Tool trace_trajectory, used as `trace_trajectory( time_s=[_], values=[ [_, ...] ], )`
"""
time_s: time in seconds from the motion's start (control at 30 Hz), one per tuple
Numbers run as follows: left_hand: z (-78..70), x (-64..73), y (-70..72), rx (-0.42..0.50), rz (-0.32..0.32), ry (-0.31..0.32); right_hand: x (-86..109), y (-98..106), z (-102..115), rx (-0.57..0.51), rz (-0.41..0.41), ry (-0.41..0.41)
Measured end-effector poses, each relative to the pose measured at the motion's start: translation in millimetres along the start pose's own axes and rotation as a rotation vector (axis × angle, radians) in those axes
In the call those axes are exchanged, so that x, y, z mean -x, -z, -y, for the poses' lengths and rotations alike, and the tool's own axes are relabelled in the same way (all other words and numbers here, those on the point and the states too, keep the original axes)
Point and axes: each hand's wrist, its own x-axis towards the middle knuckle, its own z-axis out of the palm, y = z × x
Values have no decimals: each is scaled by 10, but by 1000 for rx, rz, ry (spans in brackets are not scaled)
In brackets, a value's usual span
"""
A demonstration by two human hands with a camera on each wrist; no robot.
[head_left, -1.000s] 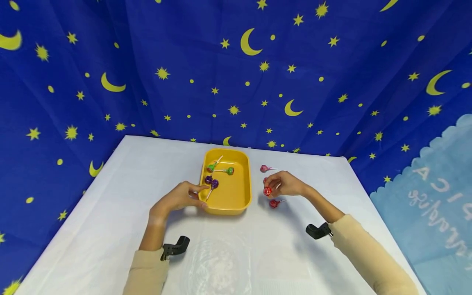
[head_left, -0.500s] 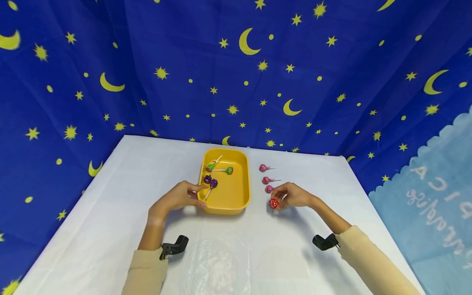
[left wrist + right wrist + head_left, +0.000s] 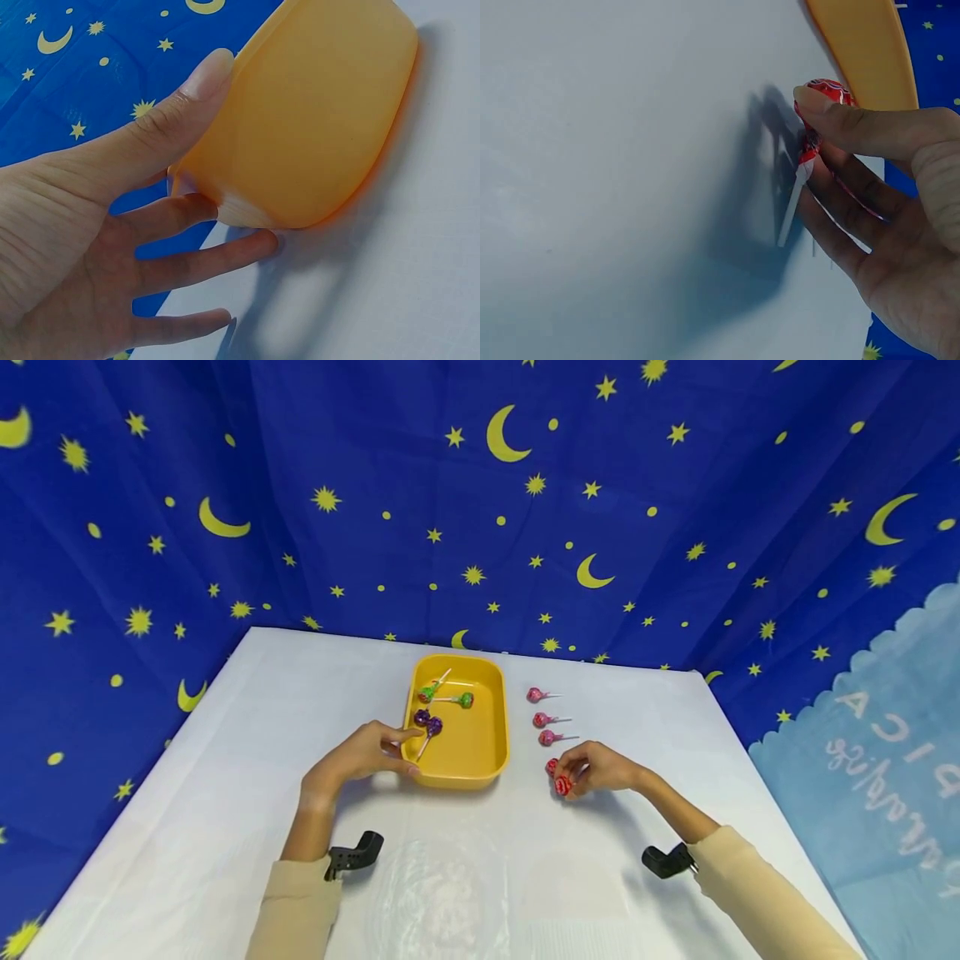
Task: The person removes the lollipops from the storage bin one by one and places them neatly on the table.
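My left hand [image 3: 367, 750] pinches the near left corner of a yellow tray [image 3: 474, 739] between thumb and index finger. In the left wrist view the other fingers [image 3: 202, 259] spread out by the tray's outer wall. To the right of the tray, my right hand [image 3: 606, 767] holds a red-wrapped lollipop [image 3: 563, 786] by its head, low over the table. Its white stick [image 3: 790, 210] points down between thumb and fingers in the right wrist view. Another red lollipop [image 3: 552, 766] lies just behind it, partly hidden by the fingers.
Pink lollipops [image 3: 541, 720] lie in a column right of the tray, sticks pointing right. Inside the tray, green lollipops [image 3: 467, 700] lie towards the back and purple lollipops [image 3: 434, 726] at the left. A blue star-patterned cloth [image 3: 480, 527] hangs behind the white table [image 3: 570, 893].
My right hand has carried the red lollipop towards me, past the pink ones and the red one on the table. The left hand keeps its grip on the tray.
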Motion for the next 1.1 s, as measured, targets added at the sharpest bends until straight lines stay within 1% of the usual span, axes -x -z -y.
trace_trajectory(
  time_s=[0.17, 0.3, 0.53, 0.7, 0.93, 1.1],
  values=[
    [-25, 0, 12, -12, -5, 26, 38, -24, -27, 22, 0, -10],
    [-28, 0, 17, -20, -15, 46, 65, -41, -24, 16, 4, 14],
    [-17, -3, 13, -16, -4, 16, 79, -80, -27, 44, 14, 52],
    [-15, -6, 6, -26, -4, 7, 82, -99, -24, 56, 3, 36],
    [-14, -1, 14, -27, -7, 19, 71, -110, -13, 68, 9, 11],
    [-8, -8, 13, -23, -2, 9, 82, -81, -9, 60, 11, -23]
  ],
)
